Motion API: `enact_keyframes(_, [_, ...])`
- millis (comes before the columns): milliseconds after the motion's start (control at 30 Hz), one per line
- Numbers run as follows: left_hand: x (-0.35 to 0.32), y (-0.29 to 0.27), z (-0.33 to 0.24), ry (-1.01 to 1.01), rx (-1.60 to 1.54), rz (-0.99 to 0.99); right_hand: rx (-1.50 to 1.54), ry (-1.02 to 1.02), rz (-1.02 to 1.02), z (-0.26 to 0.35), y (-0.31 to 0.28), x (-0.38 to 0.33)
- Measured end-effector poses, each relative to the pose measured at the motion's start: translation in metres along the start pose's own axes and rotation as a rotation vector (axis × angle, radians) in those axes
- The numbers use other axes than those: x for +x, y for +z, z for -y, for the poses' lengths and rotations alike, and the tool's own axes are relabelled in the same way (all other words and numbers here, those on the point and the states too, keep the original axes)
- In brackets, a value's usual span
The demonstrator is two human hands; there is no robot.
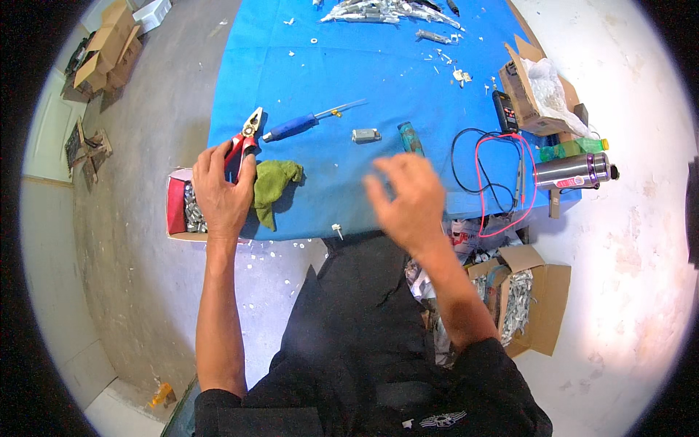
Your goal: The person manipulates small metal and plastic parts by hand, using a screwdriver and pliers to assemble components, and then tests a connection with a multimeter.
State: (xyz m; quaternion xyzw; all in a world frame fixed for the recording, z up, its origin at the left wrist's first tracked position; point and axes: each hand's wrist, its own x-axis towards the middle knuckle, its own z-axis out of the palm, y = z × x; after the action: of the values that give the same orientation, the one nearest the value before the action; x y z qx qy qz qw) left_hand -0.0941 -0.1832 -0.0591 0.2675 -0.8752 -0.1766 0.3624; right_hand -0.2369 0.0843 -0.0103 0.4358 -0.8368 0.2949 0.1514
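Note:
My left hand (220, 191) is closed around the red handles of a pair of pliers (251, 125), whose jaws point away from me over the blue-covered table. Beside it lies a crumpled green cloth (274, 183). A screwdriver with a blue handle (293, 127) rests beyond the cloth. Above the near part of the table hovers my right hand (409, 200), thumb and fingers apart, a little blurred, with nothing seen in it. Just past its fingers is a teal cylindrical object (410, 137). A small grey metal block (365, 135) lies to the left of that.
An open box of small metal parts (194, 215) is at the near left. To the right are a multimeter (504, 111) with looped leads, a green bottle (575, 149), a steel flask (568, 172) and a cardboard box (535, 102). Another box (542, 298) stands below.

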Motion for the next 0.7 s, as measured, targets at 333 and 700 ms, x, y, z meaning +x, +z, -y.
enact_keyframes(333, [0.001, 0.002, 0.004, -0.012, -0.021, 0.022, 0.129, -0.101, 0.239, 0.077, 0.027, -0.075])
enact_keyframes(700, [0.001, -0.002, 0.005, -0.018, -0.022, 0.027, 0.092, 0.042, 0.057, 0.026, 0.004, 0.006])
